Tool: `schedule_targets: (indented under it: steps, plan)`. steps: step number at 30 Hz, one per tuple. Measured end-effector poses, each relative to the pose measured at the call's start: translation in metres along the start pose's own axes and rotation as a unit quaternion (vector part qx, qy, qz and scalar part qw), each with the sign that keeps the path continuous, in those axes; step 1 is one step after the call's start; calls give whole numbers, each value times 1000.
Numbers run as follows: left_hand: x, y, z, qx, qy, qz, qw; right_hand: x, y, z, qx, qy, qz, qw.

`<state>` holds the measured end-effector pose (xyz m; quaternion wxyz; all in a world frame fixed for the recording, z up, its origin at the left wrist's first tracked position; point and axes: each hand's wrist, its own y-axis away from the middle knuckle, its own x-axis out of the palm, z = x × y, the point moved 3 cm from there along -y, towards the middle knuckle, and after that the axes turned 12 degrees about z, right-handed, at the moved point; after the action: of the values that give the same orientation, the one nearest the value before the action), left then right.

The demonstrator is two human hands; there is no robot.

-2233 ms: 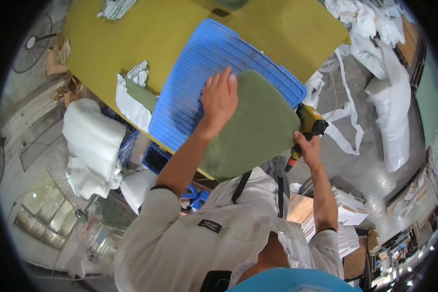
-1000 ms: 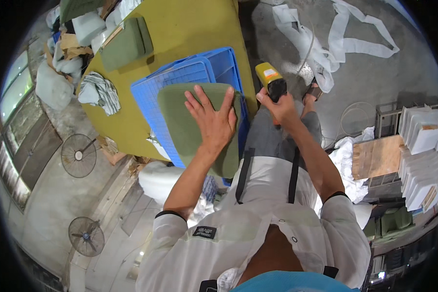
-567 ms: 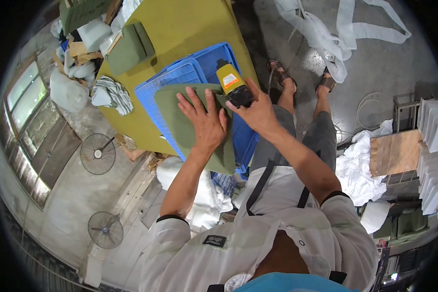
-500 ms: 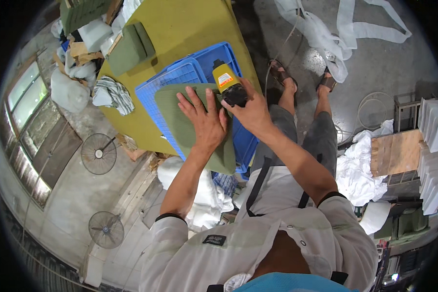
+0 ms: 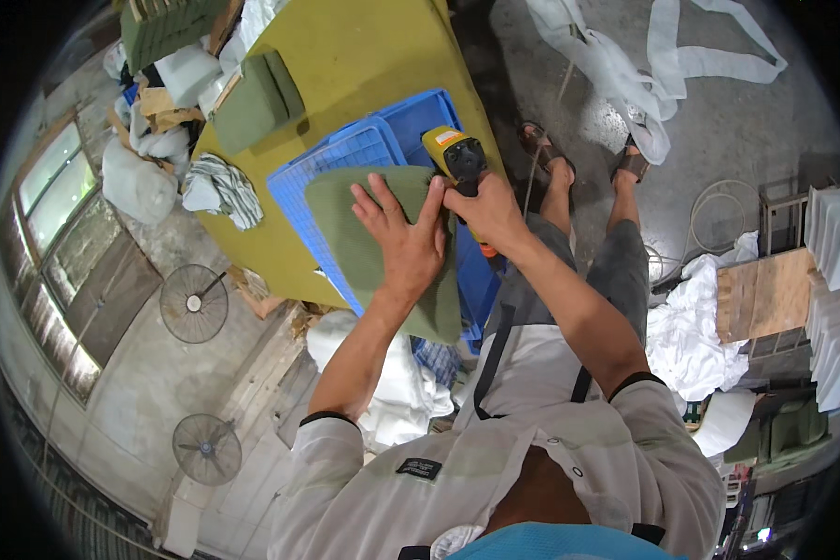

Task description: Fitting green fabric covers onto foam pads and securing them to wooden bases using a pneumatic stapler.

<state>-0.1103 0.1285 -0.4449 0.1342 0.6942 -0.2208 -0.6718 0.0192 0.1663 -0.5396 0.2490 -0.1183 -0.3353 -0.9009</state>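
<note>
A green ribbed seat cushion (image 5: 364, 224) lies tilted over blue plastic crates. My left hand (image 5: 408, 245) rests spread on its upper face, with the thumb raised along its right edge. Beside it, my right hand (image 5: 490, 213) grips a yellow and black staple gun (image 5: 459, 154) by the handle, at the right side of the cushion. The gun's dark end cap faces up, and an orange part shows below my fist. Its nose is hidden from view. The blue crates (image 5: 322, 149) sit on an olive-covered table (image 5: 373, 56).
Another green cushion (image 5: 259, 103) and a striped cloth (image 5: 222, 191) lie on the table's left part. A thin hose (image 5: 564, 84) hangs near my sandalled feet. White strips (image 5: 709, 61) lie on the floor. White cloth (image 5: 686, 322) and a wooden board (image 5: 763, 294) stand right; two fans (image 5: 194, 303) are left.
My right hand has turned the staple gun, so its end cap now faces up and the orange part shows. My left hand stays on the cushion, its thumb now farther out.
</note>
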Motion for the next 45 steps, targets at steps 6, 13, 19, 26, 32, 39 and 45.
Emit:
schedule_targets:
  steps: [6,13,19,26,32,39,45]
  plan:
    - [-4,-3,-9,-21,-41,25,999,-38,30,2,-108,147,-76,980]
    - [-5,-5,-12,-19,-52,40,998,-65,51,9,-243,186,54,951]
    - [0,-3,-6,1,-39,22,999,-58,39,6,-247,175,101,948]
    - [-2,0,12,-15,-1,-39,999,-50,9,4,-217,164,134,953]
    - [-4,2,10,-112,143,-137,974,-53,13,12,-225,193,152,943]
    - [-13,-6,6,-121,122,-67,983,-45,25,-3,-165,232,211,935]
    - [-20,20,37,-22,243,-32,969,-28,32,-8,-255,142,204,934]
